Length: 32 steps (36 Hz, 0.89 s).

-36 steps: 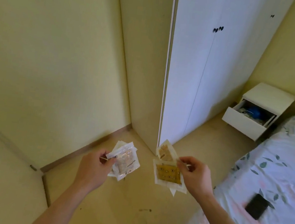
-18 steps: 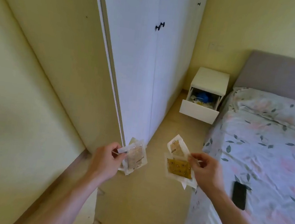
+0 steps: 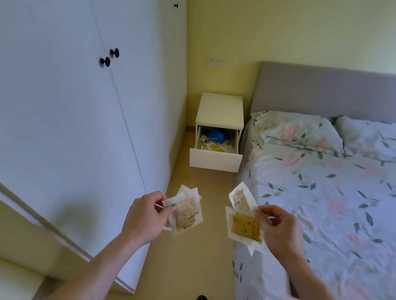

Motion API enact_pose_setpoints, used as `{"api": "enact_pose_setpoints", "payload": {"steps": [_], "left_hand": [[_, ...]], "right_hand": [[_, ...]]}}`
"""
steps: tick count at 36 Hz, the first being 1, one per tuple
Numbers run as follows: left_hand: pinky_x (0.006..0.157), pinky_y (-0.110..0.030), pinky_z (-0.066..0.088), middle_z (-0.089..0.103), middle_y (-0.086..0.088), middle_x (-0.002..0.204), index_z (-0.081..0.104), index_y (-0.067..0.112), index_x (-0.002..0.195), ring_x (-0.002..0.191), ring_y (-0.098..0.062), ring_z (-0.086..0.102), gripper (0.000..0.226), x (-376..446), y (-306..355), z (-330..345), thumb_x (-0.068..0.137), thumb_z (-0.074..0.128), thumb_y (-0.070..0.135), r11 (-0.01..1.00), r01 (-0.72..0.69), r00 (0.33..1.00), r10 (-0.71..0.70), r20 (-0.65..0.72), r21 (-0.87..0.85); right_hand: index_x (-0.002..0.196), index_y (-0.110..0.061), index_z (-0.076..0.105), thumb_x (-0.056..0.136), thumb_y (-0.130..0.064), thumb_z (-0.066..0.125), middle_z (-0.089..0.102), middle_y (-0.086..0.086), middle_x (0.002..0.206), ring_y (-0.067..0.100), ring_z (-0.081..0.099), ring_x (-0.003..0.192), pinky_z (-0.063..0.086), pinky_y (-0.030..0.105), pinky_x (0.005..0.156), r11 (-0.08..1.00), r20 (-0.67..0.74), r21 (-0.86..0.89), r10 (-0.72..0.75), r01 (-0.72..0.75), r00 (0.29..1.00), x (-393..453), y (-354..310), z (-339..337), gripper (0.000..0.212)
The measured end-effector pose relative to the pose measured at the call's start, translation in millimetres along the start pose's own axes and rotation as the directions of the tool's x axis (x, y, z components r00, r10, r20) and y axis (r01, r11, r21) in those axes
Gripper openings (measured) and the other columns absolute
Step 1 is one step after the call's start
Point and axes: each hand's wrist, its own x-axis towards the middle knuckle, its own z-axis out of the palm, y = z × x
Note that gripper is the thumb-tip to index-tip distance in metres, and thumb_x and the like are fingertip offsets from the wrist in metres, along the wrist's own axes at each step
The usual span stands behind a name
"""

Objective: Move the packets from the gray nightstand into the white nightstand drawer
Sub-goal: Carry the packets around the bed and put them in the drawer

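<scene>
We hold packets in both hands, out in front at about the same height, so both loads travel together. The left hand (image 3: 145, 214) pinches a small fanned stack of packets (image 3: 185, 212) by one edge, thumb on top, so its grip is closed on them. The right hand (image 3: 279, 231) pinches two or more packets (image 3: 242, 224) the same way, a yellow one lowest and a paler one sticking up behind it. Pinching by the edge leaves the packets hanging free, which should make them easy to drop in.

The white nightstand (image 3: 220, 109) stands well ahead, between the wardrobe (image 3: 61, 98) and the bed (image 3: 336, 191). Its drawer (image 3: 215, 160) is pulled out, with packets and something blue already inside. It looks left open so that we need no free hand on arrival. The gray nightstand is out of view.
</scene>
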Motion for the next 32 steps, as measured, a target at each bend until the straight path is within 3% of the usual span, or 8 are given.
{"api": "enact_pose_setpoints", "payload": {"steps": [4, 7, 11, 16, 25, 32], "left_hand": [[0.059, -0.027, 0.053, 0.071, 0.014, 0.074, 0.063, 0.026, 0.076, 0.069, -0.008, 0.066, 0.017, 72, 17, 10, 0.090, 0.071, 0.033, 1.000, 0.026, 1.000, -0.026, 0.012, 0.017], [0.058, -0.025, 0.051, 0.070, 0.015, 0.076, 0.063, 0.027, 0.076, 0.070, -0.008, 0.066, 0.017, 122, 27, 16, 0.090, 0.071, 0.032, 0.999, 0.022, 1.000, -0.022, -0.007, 0.027], [0.056, -0.019, 0.046, 0.071, 0.012, 0.080, 0.063, 0.026, 0.078, 0.071, -0.011, 0.067, 0.016, 179, 36, 20, 0.091, 0.071, 0.032, 0.999, 0.033, 0.999, -0.033, -0.007, 0.028], [0.054, -0.020, 0.047, 0.070, 0.012, 0.078, 0.061, 0.025, 0.076, 0.070, -0.012, 0.067, 0.019, 258, 39, 26, 0.090, 0.072, 0.033, 0.998, 0.045, 0.999, -0.045, 0.006, 0.049], [0.049, -0.012, 0.039, 0.068, 0.013, 0.081, 0.060, 0.029, 0.076, 0.071, -0.009, 0.064, 0.020, 417, 43, 53, 0.091, 0.071, 0.035, 0.999, -0.002, 0.996, -0.001, 0.087, 0.041], [0.053, -0.020, 0.050, 0.068, 0.013, 0.082, 0.062, 0.030, 0.080, 0.074, -0.008, 0.064, 0.017, 532, 51, 79, 0.091, 0.070, 0.039, 0.998, -0.039, 0.986, 0.029, 0.164, 0.056]], "right_hand": [[0.080, -0.041, 0.071, 0.093, -0.025, 0.072, 0.072, -0.018, 0.074, -0.009, 0.065, 0.071, 0.044, 0.007, 0.047, 0.999, 0.010, 0.029, 0.021, -0.021, 1.000, 76, -2, 6, 0.021], [0.080, -0.040, 0.073, 0.091, -0.024, 0.073, 0.071, -0.024, 0.075, -0.005, 0.066, 0.071, 0.045, 0.009, 0.049, 1.000, 0.016, 0.021, 0.007, -0.008, 1.000, 133, -6, 12, 0.020], [0.081, -0.037, 0.075, 0.090, -0.022, 0.074, 0.074, -0.014, 0.076, 0.007, 0.069, 0.069, 0.051, 0.021, 0.056, 1.000, 0.022, 0.017, 0.001, -0.002, 1.000, 202, -14, 23, 0.017], [0.084, -0.032, 0.077, 0.091, -0.023, 0.074, 0.073, -0.013, 0.072, -0.003, 0.064, 0.061, 0.044, 0.010, 0.046, 0.998, 0.029, 0.058, -0.001, -0.001, 1.000, 275, -25, 44, 0.011], [0.079, -0.038, 0.075, 0.090, -0.023, 0.074, 0.073, -0.018, 0.074, 0.000, 0.068, 0.066, 0.048, 0.012, 0.050, 1.000, -0.044, -0.002, 0.018, -0.018, 0.999, 393, -32, 83, 0.019], [0.079, -0.038, 0.075, 0.089, -0.025, 0.075, 0.072, -0.020, 0.073, 0.001, 0.066, 0.063, 0.047, 0.012, 0.047, 0.998, -0.125, -0.037, 0.050, -0.055, 0.991, 470, -32, 98, 0.017]]}}
